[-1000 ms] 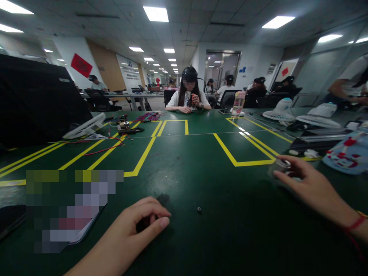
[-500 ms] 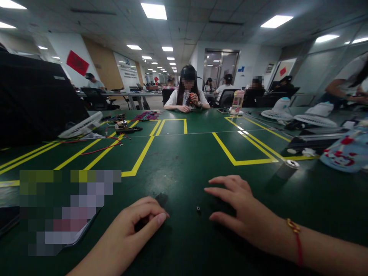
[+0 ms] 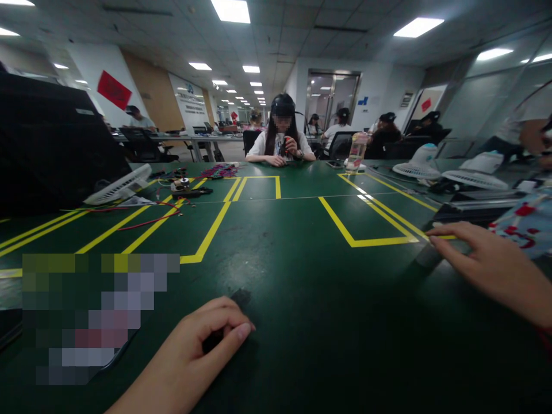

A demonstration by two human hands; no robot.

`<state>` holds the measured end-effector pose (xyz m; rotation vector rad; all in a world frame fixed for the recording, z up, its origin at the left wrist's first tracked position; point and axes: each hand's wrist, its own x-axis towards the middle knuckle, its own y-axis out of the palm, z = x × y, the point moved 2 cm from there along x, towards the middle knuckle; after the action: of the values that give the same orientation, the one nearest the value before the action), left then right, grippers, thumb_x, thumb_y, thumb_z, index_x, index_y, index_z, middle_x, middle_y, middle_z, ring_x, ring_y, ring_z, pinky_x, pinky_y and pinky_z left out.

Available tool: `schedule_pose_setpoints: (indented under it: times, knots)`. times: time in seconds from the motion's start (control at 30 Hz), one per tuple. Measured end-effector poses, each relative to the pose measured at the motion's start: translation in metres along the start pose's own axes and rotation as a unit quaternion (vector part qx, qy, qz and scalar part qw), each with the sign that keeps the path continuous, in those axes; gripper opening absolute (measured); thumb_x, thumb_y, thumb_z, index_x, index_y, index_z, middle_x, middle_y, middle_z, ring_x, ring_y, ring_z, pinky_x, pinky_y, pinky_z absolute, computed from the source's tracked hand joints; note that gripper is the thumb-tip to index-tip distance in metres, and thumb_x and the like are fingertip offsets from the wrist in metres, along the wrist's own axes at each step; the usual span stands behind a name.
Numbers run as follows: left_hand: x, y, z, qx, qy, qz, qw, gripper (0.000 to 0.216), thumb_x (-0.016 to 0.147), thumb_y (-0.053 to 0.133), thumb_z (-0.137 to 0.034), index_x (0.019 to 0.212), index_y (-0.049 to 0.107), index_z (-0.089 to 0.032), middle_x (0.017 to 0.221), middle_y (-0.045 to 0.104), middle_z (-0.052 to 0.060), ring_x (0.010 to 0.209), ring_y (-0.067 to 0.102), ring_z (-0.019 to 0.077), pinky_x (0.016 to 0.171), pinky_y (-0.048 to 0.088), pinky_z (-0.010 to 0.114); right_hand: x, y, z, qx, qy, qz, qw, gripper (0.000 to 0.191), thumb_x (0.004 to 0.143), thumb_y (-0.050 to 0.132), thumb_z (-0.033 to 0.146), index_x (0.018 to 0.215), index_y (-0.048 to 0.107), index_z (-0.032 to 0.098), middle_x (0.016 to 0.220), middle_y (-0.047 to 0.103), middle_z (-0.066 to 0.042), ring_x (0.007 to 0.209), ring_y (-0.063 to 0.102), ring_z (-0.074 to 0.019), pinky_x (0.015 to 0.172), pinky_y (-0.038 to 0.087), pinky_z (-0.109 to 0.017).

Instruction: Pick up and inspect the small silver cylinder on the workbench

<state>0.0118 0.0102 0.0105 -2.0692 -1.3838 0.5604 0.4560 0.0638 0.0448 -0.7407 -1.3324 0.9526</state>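
Note:
My left hand (image 3: 211, 339) rests on the green table (image 3: 276, 253), thumb pressed to the curled fingers. Anything inside that pinch is hidden. A dark smudge (image 3: 240, 296) on the tabletop lies just beyond its fingertips. Over at the right, my right hand (image 3: 487, 264) is at the top of an upright metal cylinder (image 3: 430, 256), which it partly covers. Its thumb and fingertips are brought together there; what is between them, if anything, cannot be made out.
Yellow tape (image 3: 379, 241) marks boxes on the table. A light-blue patterned bag (image 3: 528, 221) stands at far right, white fans (image 3: 416, 164) behind. Left are red wires (image 3: 150, 221), a white fan (image 3: 118, 187) and a black case (image 3: 52, 144). A person (image 3: 282, 138) sits opposite.
My right hand has moved right and away from me, from the table's middle to the metal cylinder. The small dark ring-like piece no longer shows on the table. My left hand stays put.

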Motion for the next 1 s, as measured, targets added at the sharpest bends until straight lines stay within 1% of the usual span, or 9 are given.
schedule_pose_setpoints:
  times: [0.03,0.1,0.23,0.33,0.53,0.67,0.8,0.93,1.0]
  knots:
    - [0.000,0.000,0.001,0.001,0.001,0.002,1.000,0.027,0.094,0.047,-0.031,0.079,0.069,-0.023,0.089,0.065,0.002,0.085,0.063,0.0204,0.077,0.050,0.030,0.000,-0.001,-0.012,-0.008,0.019,0.023,1.000,0.036,0.087,0.046,0.046,0.103,0.065,0.020,0.110,0.064,-0.009,0.095,0.059,-0.0205,0.084,0.042,-0.033]
    - [-0.001,0.000,0.002,0.002,0.006,0.003,1.000,0.028,0.094,0.046,-0.032,0.078,0.068,-0.023,0.088,0.065,0.002,0.085,0.063,0.0201,0.077,0.050,0.029,-0.001,-0.003,-0.023,-0.011,0.040,0.050,0.998,0.037,0.086,0.046,0.048,0.104,0.066,0.021,0.112,0.064,-0.008,0.097,0.059,-0.0205,0.083,0.042,-0.033]
    - [-0.001,0.000,0.003,0.002,0.015,0.003,1.000,0.029,0.094,0.046,-0.032,0.079,0.068,-0.022,0.088,0.065,0.002,0.084,0.063,0.0197,0.077,0.049,0.028,0.000,-0.006,-0.021,-0.039,0.089,0.045,0.994,0.043,0.087,0.043,0.049,0.107,0.067,0.019,0.109,0.065,-0.009,0.090,0.060,-0.0193,0.075,0.042,-0.031]
    - [-0.001,0.000,0.003,0.001,0.019,0.007,1.000,0.028,0.094,0.046,-0.031,0.079,0.068,-0.022,0.088,0.065,0.003,0.085,0.063,0.0198,0.077,0.049,0.029,0.004,-0.001,-0.025,-0.046,0.126,0.054,0.989,0.040,0.083,0.046,0.049,0.104,0.068,0.022,0.102,0.067,-0.006,0.083,0.060,-0.0187,0.069,0.042,-0.029]
    - [-0.004,-0.001,0.002,0.003,0.018,0.009,1.000,0.027,0.094,0.046,-0.031,0.081,0.068,-0.022,0.090,0.065,0.003,0.086,0.063,0.0200,0.077,0.050,0.030,0.005,0.007,-0.040,-0.031,0.166,0.069,0.983,0.040,0.082,0.049,0.053,0.106,0.068,0.028,0.105,0.067,-0.001,0.086,0.060,-0.0180,0.071,0.043,-0.028]
    - [-0.004,-0.001,0.001,0.000,0.019,0.010,1.000,0.027,0.094,0.047,-0.031,0.081,0.068,-0.022,0.089,0.065,0.002,0.085,0.063,0.0197,0.077,0.049,0.029,0.003,0.001,-0.038,-0.013,0.200,0.087,0.976,0.043,0.082,0.051,0.055,0.107,0.069,0.026,0.104,0.068,-0.003,0.085,0.061,-0.0181,0.069,0.043,-0.029]
    - [-0.004,-0.001,0.000,-0.001,0.016,0.013,1.000,0.027,0.094,0.047,-0.032,0.082,0.069,-0.022,0.090,0.065,0.002,0.085,0.063,0.0196,0.077,0.049,0.029,0.001,-0.004,-0.033,0.011,0.230,0.068,0.971,0.048,0.084,0.049,0.057,0.110,0.069,0.022,0.103,0.068,-0.008,0.087,0.060,-0.0186,0.074,0.040,-0.031]
    - [-0.005,-0.001,0.001,-0.004,0.016,0.015,1.000,0.027,0.095,0.046,-0.032,0.082,0.069,-0.023,0.090,0.064,0.002,0.087,0.063,0.0198,0.078,0.049,0.030,0.002,-0.002,-0.033,0.019,0.221,0.093,0.971,0.052,0.085,0.044,0.057,0.110,0.069,0.020,0.106,0.066,-0.009,0.086,0.059,-0.0163,0.074,0.039,-0.031]
    - [-0.005,-0.001,0.002,-0.005,0.018,0.016,1.000,0.027,0.095,0.047,-0.032,0.082,0.068,-0.023,0.090,0.064,0.002,0.086,0.063,0.0197,0.078,0.049,0.029,0.002,-0.002,-0.033,0.039,0.217,0.093,0.971,0.052,0.085,0.044,0.056,0.114,0.067,0.020,0.110,0.065,-0.008,0.089,0.059,-0.0156,0.075,0.039,-0.031]
